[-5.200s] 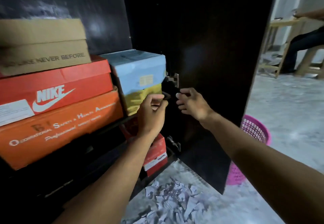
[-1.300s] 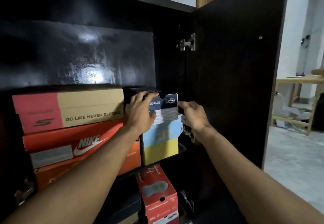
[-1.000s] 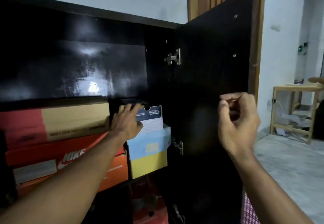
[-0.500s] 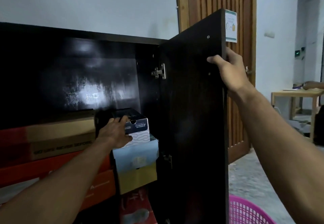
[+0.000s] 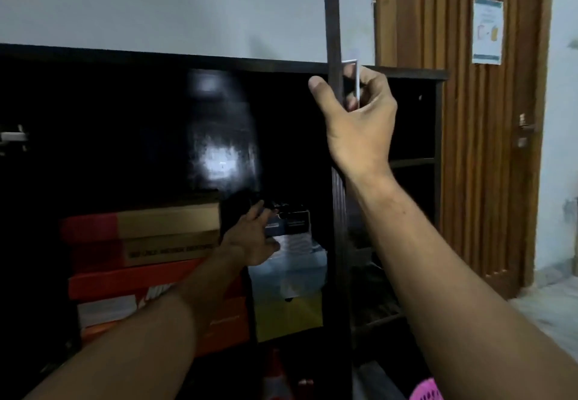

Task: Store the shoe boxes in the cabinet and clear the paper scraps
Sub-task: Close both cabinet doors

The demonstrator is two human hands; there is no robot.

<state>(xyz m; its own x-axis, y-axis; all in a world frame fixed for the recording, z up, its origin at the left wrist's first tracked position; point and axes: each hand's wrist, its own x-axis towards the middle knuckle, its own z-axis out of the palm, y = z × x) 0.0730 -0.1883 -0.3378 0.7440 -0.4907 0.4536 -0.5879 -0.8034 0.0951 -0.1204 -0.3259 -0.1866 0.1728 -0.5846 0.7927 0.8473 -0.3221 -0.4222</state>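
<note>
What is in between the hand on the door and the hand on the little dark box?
In the head view, only the dark inside of the cabinet lies between the right hand, gripping the door edge, and the left hand on the small dark shoe box.

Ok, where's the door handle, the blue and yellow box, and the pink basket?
door handle point(image 5: 356, 82), head view, metal bar
blue and yellow box point(image 5: 289, 302), head view, front face
pink basket point(image 5: 427, 392), head view, rim

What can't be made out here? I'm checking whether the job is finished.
Head view only:
- Paper scraps: the floor is cut off by the bottom edge.
- Small dark shoe box: partly behind the left hand.
- Tan box's lettering: blurred.
- Pink plastic basket: only its rim shows.
</note>
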